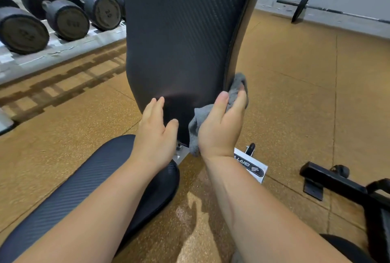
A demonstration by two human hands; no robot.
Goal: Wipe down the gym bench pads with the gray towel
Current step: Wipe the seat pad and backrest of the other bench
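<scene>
**Desk:** Where is the gray towel point(198, 123) in this one?

**Photographer:** Bunched in the right hand point(221, 123); thumb and fingers point(240, 98) are curled round it, pressing its upper end against the right edge of the raised back pad point(179, 30), low down near the hinge; a loose tail hangs below the palm.

**Desk:** And the other hand?

**Photographer:** The left hand point(155, 134) lies flat on the lower face of the same pad, its fingers point(158, 104) straight and holding nothing; the seat pad point(73, 188) sits under that forearm, nearer the camera.

**Desk:** What could go wrong from here?

**Photographer:** My reading: the hanging tail is close to the bolt point(179, 147) and metal bracket at the foot of the pad and could catch there on a downward stroke; the towel is so wadded that only a small patch meets the vinyl, so the broad face may get streaks or be missed; the bare left palm could leave fresh marks on whatever is wiped; a hard sideways push might rock the upright pad.

**Desk:** Surroundings?

**Photographer:** Dumbbells point(69, 19) on a rack to the left; a barbell plate point(301, 5) by the far wall; a black frame point(333, 180) on the tan floor point(295, 93) at right.
</scene>
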